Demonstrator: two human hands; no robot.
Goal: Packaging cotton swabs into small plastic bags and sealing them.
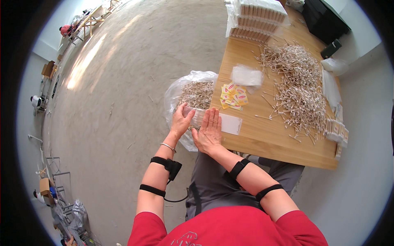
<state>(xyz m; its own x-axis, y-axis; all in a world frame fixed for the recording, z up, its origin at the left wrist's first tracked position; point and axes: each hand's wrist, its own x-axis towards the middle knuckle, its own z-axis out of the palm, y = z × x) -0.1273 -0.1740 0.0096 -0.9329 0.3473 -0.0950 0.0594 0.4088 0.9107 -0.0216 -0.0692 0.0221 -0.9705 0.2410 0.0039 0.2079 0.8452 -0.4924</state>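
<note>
A flat clear bag of cotton swabs (198,117) lies between my hands at the left edge of the table, over a big plastic bag. My left hand (181,121) grips its left end, thumb on top. With fingers straight and side by side, my right hand (209,130) rests flat against the right part of the swab bag. Beside its fingertips, a white rectangular card or pad (230,124) lies on the wooden table (266,141). The large clear plastic bag (170,100) below holds many loose cotton swabs (196,93).
Yellow and white labels (234,96) and a stack of clear plastic sleeves (247,76) lie on the table. A large heap of cotton swabs (297,84) covers its right side. Packed swab bundles (258,18) stand at the far end, near a black box (326,19).
</note>
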